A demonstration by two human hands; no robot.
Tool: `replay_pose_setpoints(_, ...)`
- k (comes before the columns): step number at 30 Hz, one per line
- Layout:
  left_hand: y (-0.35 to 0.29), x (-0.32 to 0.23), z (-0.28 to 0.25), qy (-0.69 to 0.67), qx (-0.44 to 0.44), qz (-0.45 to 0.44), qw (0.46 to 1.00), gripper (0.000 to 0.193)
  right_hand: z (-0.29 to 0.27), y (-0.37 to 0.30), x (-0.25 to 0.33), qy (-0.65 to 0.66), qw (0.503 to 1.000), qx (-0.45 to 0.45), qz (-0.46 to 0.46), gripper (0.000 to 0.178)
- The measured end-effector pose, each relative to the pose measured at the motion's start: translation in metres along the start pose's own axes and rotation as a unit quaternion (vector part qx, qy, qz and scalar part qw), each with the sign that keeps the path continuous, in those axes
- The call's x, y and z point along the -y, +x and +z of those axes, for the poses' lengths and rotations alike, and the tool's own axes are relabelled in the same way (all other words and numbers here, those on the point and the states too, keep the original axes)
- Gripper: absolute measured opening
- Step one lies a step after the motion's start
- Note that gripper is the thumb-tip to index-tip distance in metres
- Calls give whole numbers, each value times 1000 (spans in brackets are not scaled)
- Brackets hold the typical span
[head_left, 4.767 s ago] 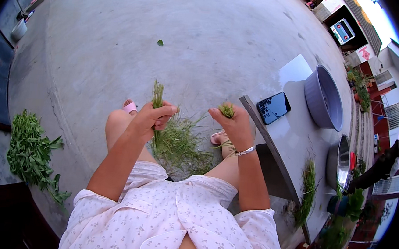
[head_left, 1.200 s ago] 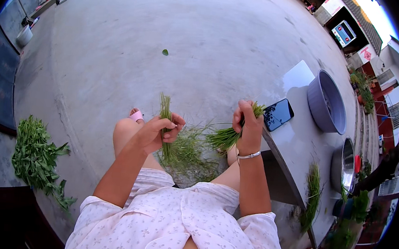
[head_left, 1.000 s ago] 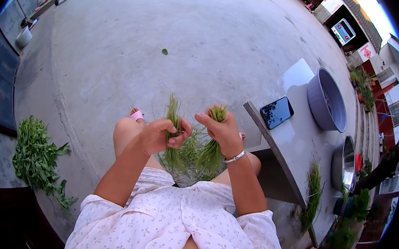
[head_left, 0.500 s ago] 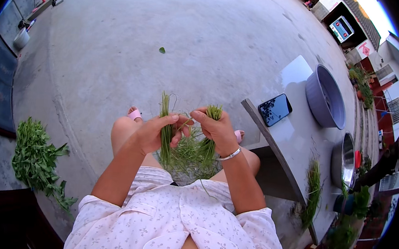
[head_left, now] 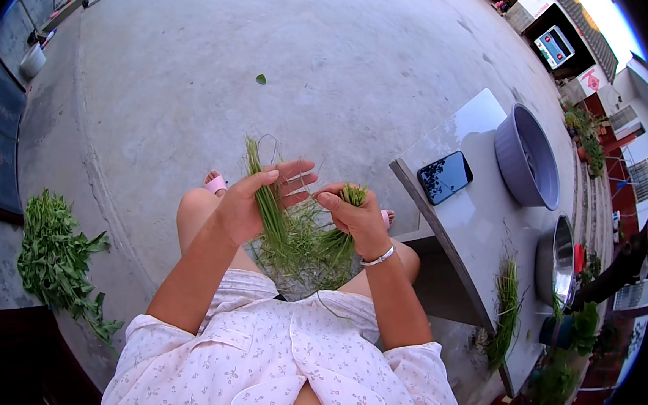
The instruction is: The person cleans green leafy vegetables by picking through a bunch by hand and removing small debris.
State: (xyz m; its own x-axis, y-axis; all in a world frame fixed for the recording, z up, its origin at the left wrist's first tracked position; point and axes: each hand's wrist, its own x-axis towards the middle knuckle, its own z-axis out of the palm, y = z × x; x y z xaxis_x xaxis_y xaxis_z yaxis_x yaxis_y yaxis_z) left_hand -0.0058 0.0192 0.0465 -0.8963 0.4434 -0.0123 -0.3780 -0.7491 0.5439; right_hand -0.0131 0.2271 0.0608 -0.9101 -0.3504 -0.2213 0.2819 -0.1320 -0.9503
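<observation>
My left hand (head_left: 241, 205) pins a bunch of thin green stems (head_left: 269, 207) against its palm with the thumb, its other fingers stretched out toward the right. A thicker bunch of green stems (head_left: 353, 195), cut ends up, is wrapped in my right hand (head_left: 364, 222). The right thumb and forefinger pinch together near the left fingertips, where a few thin strands (head_left: 309, 184) show; what exactly they pinch is too small to tell. Below both hands, a loose heap of the same greens (head_left: 301, 255) lies between my legs, partly hidden by the hands.
At right a low grey table (head_left: 454, 236) bears a phone (head_left: 445, 177), a purple basin (head_left: 527, 159), a steel bowl (head_left: 555, 259) and another bunch of greens (head_left: 506, 312). Leafy greens (head_left: 57, 258) lie on the floor at left. One leaf (head_left: 261, 79) lies ahead on the concrete.
My left fingers have straightened out from a curl, and the left bunch now leans with its top to the left. The right hand has shifted slightly right and down, still gripping its bunch.
</observation>
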Motion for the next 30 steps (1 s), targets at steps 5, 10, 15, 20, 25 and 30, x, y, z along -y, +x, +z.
replay_pose_setpoints(5, -2, -7, 0, 28, -26, 13, 999, 49, -6, 1, 0, -3, 1000, -25, 0, 15)
replay_pose_setpoints(10, -1, -6, -11, -5, 17, 13, 1000, 58, -10, 3, -1, -80, 992, -94, -32, 17)
replay_pose_setpoints(15, -4, -9, -12, -31, 35, -5, 999, 64, -17, 7, -5, -246, 948, -155, -128, 20)
replay_pose_setpoints(20, -4, -3, -6, -37, 23, -2, 999, 67, 9, 2, 10, -272, 944, -115, -145, 21)
replay_pose_setpoints(25, 0, 4, -3, -20, 70, -69, 995, 71, 31, 11, -6, -124, 989, 34, -76, 20)
replay_pose_setpoints(30, -4, 1, -3, -18, 20, -65, 998, 60, 40, 4, 16, 9, 1000, 2, -28, 17)
